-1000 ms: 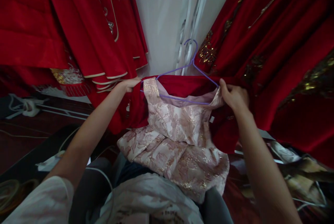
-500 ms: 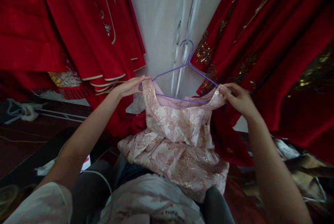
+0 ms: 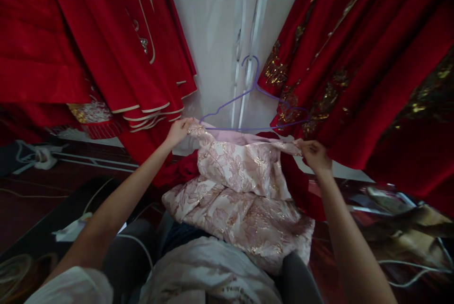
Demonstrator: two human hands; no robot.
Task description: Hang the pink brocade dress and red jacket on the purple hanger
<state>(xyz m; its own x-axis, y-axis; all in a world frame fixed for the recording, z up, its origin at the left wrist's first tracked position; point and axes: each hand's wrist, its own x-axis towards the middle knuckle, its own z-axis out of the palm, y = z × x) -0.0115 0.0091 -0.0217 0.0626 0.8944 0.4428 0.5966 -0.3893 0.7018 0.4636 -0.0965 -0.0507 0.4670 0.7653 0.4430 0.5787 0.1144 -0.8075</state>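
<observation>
A pink and gold brocade dress (image 3: 244, 167) lies spread over my lap, its neckline facing away from me. My left hand (image 3: 179, 130) is closed on its left shoulder strap. On the other side, my right hand (image 3: 315, 154) pinches the right strap and pulls it outward. A purple wire hanger (image 3: 236, 99) stands at the neckline with its hook pointing up. The hanger's left end is by the left strap; its right end shows bare above the right strap.
Red garments with pale piping (image 3: 142, 58) hang at left, and red ones with gold sequins (image 3: 319, 72) at right. Between them stands a white cabinet (image 3: 209, 34). Cables and a white metal rail (image 3: 95, 160) lie low on the left; clutter (image 3: 407, 228) sits at lower right.
The right strap has come off the hanger's right end, and my right hand has moved down with it. My left hand has moved slightly down and now grips the left strap.
</observation>
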